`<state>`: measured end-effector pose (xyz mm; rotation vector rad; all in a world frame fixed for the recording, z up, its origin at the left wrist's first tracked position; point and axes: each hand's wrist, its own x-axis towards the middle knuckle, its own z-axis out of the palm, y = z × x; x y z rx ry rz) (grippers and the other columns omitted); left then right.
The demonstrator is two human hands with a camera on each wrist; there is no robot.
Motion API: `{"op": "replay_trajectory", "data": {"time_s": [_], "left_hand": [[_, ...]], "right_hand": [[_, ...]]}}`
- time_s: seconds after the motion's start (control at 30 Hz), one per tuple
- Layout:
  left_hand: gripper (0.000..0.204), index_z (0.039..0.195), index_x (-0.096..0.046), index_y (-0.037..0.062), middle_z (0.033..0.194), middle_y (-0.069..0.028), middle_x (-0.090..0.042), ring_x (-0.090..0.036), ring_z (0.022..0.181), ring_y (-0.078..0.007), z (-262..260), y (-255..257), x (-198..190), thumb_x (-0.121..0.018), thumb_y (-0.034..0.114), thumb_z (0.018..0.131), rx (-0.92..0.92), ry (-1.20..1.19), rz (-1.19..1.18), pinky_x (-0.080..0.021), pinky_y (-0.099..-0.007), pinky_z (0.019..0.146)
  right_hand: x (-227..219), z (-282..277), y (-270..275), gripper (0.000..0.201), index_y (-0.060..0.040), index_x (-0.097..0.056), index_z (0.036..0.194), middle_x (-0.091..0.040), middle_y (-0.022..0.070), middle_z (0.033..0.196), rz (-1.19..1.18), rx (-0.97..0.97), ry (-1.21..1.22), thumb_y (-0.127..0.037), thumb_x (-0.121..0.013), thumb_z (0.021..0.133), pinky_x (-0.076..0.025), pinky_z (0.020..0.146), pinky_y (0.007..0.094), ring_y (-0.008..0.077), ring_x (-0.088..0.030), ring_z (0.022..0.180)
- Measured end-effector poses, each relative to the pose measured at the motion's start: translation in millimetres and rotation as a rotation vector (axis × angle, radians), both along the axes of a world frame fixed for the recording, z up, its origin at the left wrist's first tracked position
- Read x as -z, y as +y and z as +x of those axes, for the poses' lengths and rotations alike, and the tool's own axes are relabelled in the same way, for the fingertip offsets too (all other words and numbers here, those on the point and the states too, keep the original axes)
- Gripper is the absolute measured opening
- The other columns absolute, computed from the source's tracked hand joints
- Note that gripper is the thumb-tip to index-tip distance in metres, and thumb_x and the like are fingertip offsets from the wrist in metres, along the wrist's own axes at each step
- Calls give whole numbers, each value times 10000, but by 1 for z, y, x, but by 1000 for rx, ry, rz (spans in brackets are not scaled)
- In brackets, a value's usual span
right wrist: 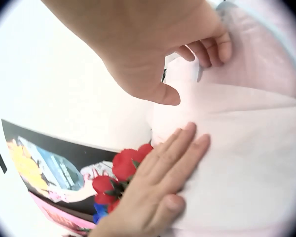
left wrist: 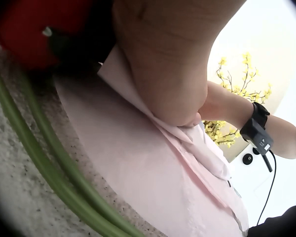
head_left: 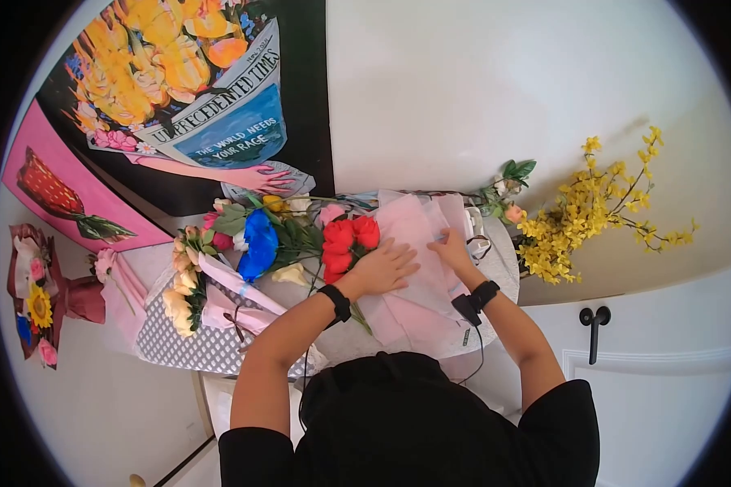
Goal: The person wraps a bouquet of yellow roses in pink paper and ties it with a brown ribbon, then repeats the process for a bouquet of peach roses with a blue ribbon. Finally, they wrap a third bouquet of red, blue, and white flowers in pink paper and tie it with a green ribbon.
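Pale pink wrapping paper (head_left: pixel 418 321) lies in folded, overlapping sheets on the table. My left hand (head_left: pixel 387 268) rests flat on it, fingers stretched out and slightly spread. Farther right, my right hand (head_left: pixel 453 252) is over the paper near its back right part. In the right wrist view its fingers (right wrist: pixel 207 52) bend down to a sheet with a pale blue edge (right wrist: pixel 286 34), while the thumb stands apart from them. Red artificial flowers (head_left: pixel 339 247) lie just left of my left hand, their green stems (left wrist: pixel 49 168) running along the table beside the paper.
A blue flower (head_left: pixel 258 245) and peach roses (head_left: pixel 180 304) lie on the left of the grey table (head_left: pixel 499 312). Yellow flowering branches (head_left: pixel 560 243) stand at the right end. Paintings (head_left: pixel 219 105) lean behind. A cable (head_left: pixel 481 353) hangs from the right wrist camera.
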<state>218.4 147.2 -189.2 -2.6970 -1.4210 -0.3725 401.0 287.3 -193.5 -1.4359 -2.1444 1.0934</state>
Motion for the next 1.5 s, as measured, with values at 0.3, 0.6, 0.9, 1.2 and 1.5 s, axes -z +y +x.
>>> {"op": "replay_trajectory", "data": {"time_s": [0.3,0.6,0.9,1.2,1.5], "left_hand": [[384,967,-621,-2,1132,-157,-518,-434,1112,-322,0,-6,-6,-534,322,779,-207,58,-9,-233,-529,1010],[531,1147,-509,-28,1192,-185,-466,-319,1236,-337,1,-5,-36,-594,239,696,-690,-247,214,-153,-568,1040],[229,921,-554,15,1015,-101,-554,-495,1063,-235,-51,-13,-57,-525,116,718,102,51,53,-324,-434,995],[316,994,-571,3,1071,-126,-565,-534,1022,-254,-71,-32,-58,-520,143,716,199,213,204,-370,-395,967],[172,789,-617,66,926,-67,-547,-486,983,-221,-83,-36,-60,-526,176,693,344,408,207,-311,-388,1011]], "right_hand": [[-27,-15,-26,304,16,-501,892,-529,150,826,231,-390,-256,-143,-663,689,-428,645,366,321,-509,708],[-20,-25,-85,299,65,-452,897,-463,267,1163,754,-538,64,-10,-596,646,-400,910,418,409,-467,1050],[-9,-19,-89,320,28,-467,922,-455,238,1192,833,-664,71,-88,-600,654,-393,864,423,342,-483,1019],[-15,46,-51,201,-55,-505,921,-505,113,931,899,-891,-213,-162,-561,760,-401,692,365,267,-494,829],[-3,63,-35,170,-54,-519,896,-546,90,794,763,-717,-118,-190,-547,799,-459,629,361,245,-565,724]]}}
